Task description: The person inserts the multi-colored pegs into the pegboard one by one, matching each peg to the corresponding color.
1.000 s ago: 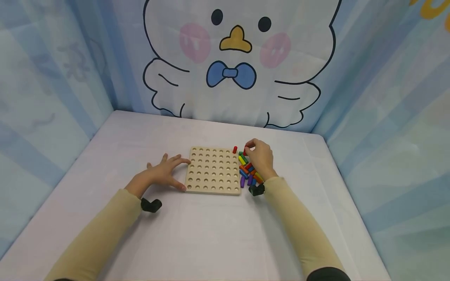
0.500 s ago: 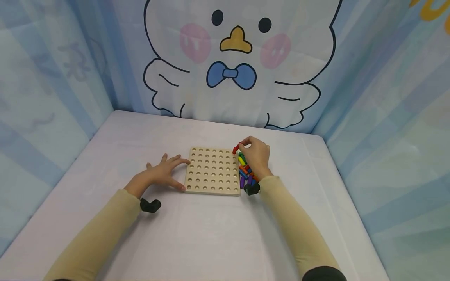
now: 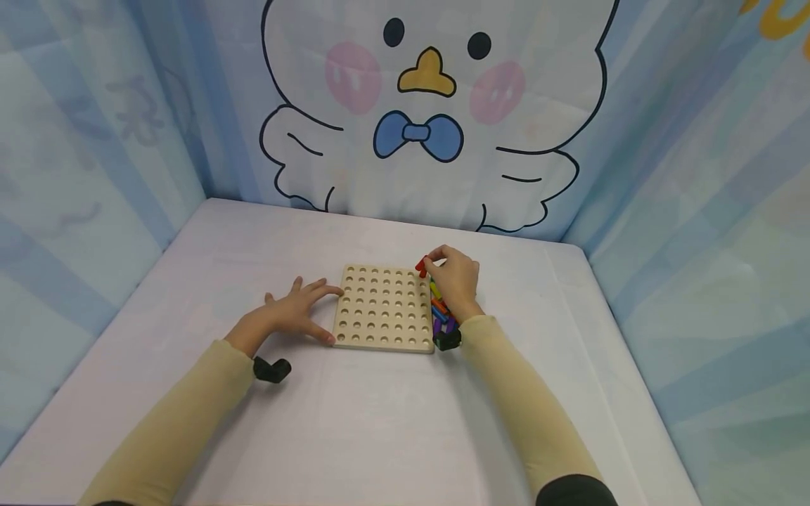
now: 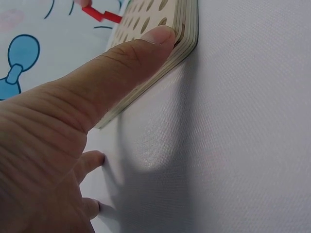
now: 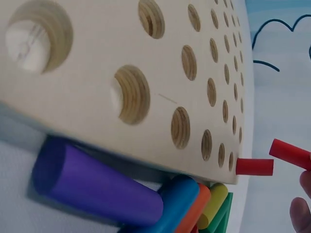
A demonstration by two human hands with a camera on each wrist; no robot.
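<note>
In the head view a square wooden pegboard with rows of round holes lies on the table. My left hand spreads along its left edge; the thumb rests on the near corner in the left wrist view. My right hand is over the far right corner and pinches a red peg between thumb and finger. Just below that, another red peg stands upright in the corner hole. The held peg is tilted and appears apart from the standing one in the right wrist view.
Several loose pegs lie along the board's right side, partly hidden by the right hand: a purple peg, a blue peg, and orange, yellow and green ones. A white cloth covers the table. Printed curtains surround it.
My right hand has moved left from beside the peg pile to the board's far right corner, carrying the red peg. The left hand has stayed at the board's left edge.
</note>
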